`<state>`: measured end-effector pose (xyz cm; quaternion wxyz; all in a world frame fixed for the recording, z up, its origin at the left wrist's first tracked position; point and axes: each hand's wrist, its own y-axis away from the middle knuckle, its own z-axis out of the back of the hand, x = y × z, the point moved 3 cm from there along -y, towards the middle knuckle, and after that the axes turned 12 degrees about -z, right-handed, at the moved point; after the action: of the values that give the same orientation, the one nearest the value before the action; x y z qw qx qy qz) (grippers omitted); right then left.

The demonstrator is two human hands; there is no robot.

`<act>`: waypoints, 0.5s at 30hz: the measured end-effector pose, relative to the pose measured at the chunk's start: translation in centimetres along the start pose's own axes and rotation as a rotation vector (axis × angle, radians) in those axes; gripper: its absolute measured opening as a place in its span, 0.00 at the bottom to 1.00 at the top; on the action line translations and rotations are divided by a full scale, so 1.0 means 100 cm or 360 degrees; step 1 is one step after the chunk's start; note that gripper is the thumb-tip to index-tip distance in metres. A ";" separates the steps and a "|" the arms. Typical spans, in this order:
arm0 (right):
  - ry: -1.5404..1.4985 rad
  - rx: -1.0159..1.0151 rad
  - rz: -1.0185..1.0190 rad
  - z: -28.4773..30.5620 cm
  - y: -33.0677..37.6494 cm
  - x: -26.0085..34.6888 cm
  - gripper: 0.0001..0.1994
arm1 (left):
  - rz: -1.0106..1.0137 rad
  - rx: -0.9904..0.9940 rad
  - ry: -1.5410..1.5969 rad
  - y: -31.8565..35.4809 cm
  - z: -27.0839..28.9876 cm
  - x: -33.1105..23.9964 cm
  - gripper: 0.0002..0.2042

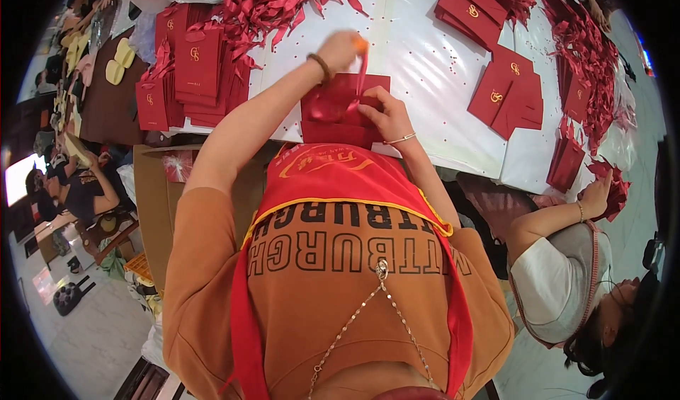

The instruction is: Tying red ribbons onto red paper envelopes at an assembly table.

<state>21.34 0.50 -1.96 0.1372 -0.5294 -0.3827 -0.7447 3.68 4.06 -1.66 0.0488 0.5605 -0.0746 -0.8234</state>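
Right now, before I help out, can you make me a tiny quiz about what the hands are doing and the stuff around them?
1. Which hand wears the brown wristband?
2. True or false: the pale yellow slippers are on the left side of the picture.
3. What runs between the left hand and the right hand?
a) a blue string
b) a red ribbon
c) a white rope

Key: 1. the left hand; 2. true; 3. b

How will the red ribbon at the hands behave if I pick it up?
The red ribbon is probably floppy, since it bends near the right hand. Its glossy sheen suggests it may slip in a grip. Being a narrow strip, it is likely very light.
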 end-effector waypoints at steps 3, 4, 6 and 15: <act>-0.0008 0.0061 0.0080 0.004 0.002 0.001 0.08 | -0.0129 -0.0337 0.0725 -0.013 0.039 0.009 0.06; -0.0010 0.0052 0.0080 0.007 0.000 -0.004 0.08 | -0.0056 -0.0367 0.0813 -0.007 0.036 0.000 0.06; -0.0495 0.0224 0.0206 0.006 -0.005 -0.014 0.09 | 0.0011 -0.0395 0.0894 0.005 0.039 -0.011 0.07; -0.1450 0.0547 0.0175 0.008 -0.017 0.013 0.13 | -0.0092 0.0396 0.2123 0.092 -0.031 -0.018 0.17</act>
<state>20.37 2.48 -1.42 0.0804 -0.7904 -0.4927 -0.3550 7.16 -4.92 0.51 -0.0024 0.9517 -0.1078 -0.2876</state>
